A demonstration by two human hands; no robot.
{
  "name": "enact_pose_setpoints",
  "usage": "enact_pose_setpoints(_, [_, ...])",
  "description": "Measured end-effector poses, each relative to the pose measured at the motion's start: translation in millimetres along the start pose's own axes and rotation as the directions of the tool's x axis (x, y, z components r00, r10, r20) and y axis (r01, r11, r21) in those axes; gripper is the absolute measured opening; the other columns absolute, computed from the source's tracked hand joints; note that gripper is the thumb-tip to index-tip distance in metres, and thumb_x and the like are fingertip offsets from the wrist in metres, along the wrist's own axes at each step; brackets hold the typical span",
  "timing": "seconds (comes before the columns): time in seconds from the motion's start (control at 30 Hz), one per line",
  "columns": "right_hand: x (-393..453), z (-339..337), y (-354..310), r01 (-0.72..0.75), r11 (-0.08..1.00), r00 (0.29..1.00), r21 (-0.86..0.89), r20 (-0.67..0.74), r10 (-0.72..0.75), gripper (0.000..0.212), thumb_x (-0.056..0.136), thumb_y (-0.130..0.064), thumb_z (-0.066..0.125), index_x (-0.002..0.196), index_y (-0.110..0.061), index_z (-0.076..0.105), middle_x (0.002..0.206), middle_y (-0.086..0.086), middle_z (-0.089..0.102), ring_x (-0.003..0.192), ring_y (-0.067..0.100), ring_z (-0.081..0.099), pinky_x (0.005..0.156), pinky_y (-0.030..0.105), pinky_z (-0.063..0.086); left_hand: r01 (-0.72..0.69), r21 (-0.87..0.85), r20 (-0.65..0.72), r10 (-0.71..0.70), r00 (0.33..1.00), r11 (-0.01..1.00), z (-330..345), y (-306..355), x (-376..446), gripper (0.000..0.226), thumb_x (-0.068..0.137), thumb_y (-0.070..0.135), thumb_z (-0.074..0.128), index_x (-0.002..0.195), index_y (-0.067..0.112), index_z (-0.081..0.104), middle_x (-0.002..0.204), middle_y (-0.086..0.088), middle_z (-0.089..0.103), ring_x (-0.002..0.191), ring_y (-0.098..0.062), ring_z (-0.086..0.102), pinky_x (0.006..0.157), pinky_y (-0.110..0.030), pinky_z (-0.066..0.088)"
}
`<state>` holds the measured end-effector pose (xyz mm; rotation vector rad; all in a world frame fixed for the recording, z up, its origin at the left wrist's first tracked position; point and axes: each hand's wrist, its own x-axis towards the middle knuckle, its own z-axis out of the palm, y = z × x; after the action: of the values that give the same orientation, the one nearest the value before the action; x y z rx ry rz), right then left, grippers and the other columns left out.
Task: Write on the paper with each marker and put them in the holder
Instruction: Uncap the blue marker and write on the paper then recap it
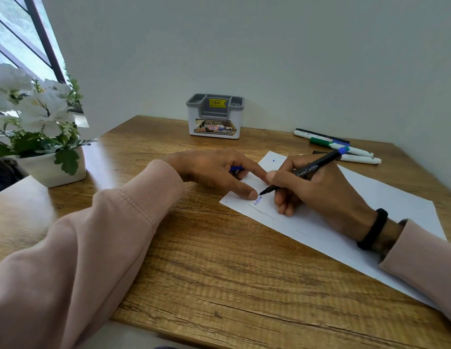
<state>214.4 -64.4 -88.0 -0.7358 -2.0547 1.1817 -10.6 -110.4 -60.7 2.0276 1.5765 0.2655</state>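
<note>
My right hand [317, 190] grips a black marker with a blue end [310, 170], its tip touching the white paper [385, 197] beside a short blue scribble [257, 200]. My left hand [214, 170] presses its fingertips on the paper's left corner and holds a blue cap [235, 169] in its fingers. Several more markers [337, 147] lie on the table behind the paper, at the right. The grey and white holder [214, 117] stands at the back of the table against the wall, with nothing sticking out of it.
A white pot of white flowers [43, 137] stands at the table's left edge. The wooden table [194, 260] ends close to my body at the bottom. A window is at the upper left, and a plain wall runs behind the table.
</note>
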Motion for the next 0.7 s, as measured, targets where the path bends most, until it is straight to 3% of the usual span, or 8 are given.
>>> enact_pose_setpoints(0.1, [3.1,0.3,1.4,-0.040,0.999,0.999,-0.001,0.022,0.040,0.014,0.095,-0.011,0.073,0.083,-0.006,0.077,0.069,0.014,0.077,0.058,0.026,0.074,0.054,0.029,0.058,0.012,-0.013,-0.001,-0.012,1.000,1.000,-0.1,-0.1,0.7,0.035,0.091,0.046,0.071,0.110,0.071,0.054,0.119,-0.001,0.054,0.101,-0.012,0.051,0.080,-0.026,0.036])
enact_pose_setpoints(0.23, [5.9,-6.1,0.4,-0.086,0.996,0.987,0.007,0.138,0.084,0.012,0.088,-0.005,0.075,0.087,-0.012,0.085,0.075,0.014,0.079,0.066,0.022,0.076,0.061,0.023,0.060,0.022,0.014,0.013,-0.022,1.000,1.000,-0.3,-2.1,2.2,0.038,0.091,0.046,0.070,0.123,0.062,0.055,0.116,0.008,0.054,0.103,-0.004,0.049,0.081,-0.027,0.034])
enact_pose_setpoints(0.37, [5.3,-6.6,0.7,0.032,0.986,0.991,-0.162,0.130,-0.011,0.009,0.084,-0.011,0.076,0.082,-0.017,0.083,0.062,0.009,0.075,0.051,0.015,0.068,0.052,0.023,0.056,0.001,-0.007,0.023,-0.001,1.000,1.000,-0.7,-2.8,1.7,0.036,0.092,0.044,0.070,0.113,0.069,0.054,0.111,0.022,0.052,0.094,0.021,0.046,0.079,-0.022,0.033])
enact_pose_setpoints(0.47, [4.9,-4.6,2.8,0.043,0.977,0.996,-0.208,0.083,-0.026,0.005,0.083,-0.020,0.075,0.079,-0.017,0.077,0.057,0.007,0.073,0.042,0.013,0.063,0.044,0.022,0.051,0.006,-0.008,0.016,-0.006,1.000,1.000,-1.1,-1.8,2.1,0.036,0.092,0.045,0.070,0.104,0.074,0.054,0.124,0.004,0.055,0.107,-0.003,0.050,0.082,-0.024,0.036])
enact_pose_setpoints(0.6, [5.2,-5.1,5.0,0.027,0.975,0.998,-0.219,0.053,-0.016,0.010,0.089,-0.015,0.073,0.079,-0.014,0.074,0.054,0.007,0.071,0.038,0.011,0.059,0.039,0.019,0.047,0.003,0.003,0.031,-0.003,1.000,1.000,-1.2,-0.8,1.7,0.040,0.092,0.045,0.070,0.099,0.081,0.054,0.128,0.005,0.055,0.111,-0.009,0.050,0.089,-0.026,0.040])
enact_pose_setpoints(0.63, [5.0,-4.7,5.0,0.022,0.974,0.999,-0.224,0.041,-0.013,0.010,0.089,-0.015,0.073,0.079,-0.014,0.074,0.053,0.006,0.070,0.037,0.010,0.059,0.039,0.019,0.047,0.000,0.008,0.037,0.000,0.999,1.000,-1.2,-1.1,1.7,0.039,0.092,0.045,0.070,0.101,0.080,0.054,0.126,0.013,0.056,0.110,-0.005,0.050,0.089,-0.027,0.040])
enact_pose_setpoints(0.7, [4.9,-3.9,4.8,0.011,0.973,0.999,-0.229,0.032,-0.004,0.010,0.090,-0.014,0.073,0.080,-0.013,0.074,0.052,0.003,0.069,0.037,0.007,0.058,0.039,0.018,0.046,-0.022,0.012,0.034,0.021,0.999,1.000,-0.8,-3.4,3.3,0.036,0.094,0.042,0.069,0.111,0.071,0.056,0.104,0.041,0.057,0.097,0.014,0.051,0.081,-0.025,0.038])
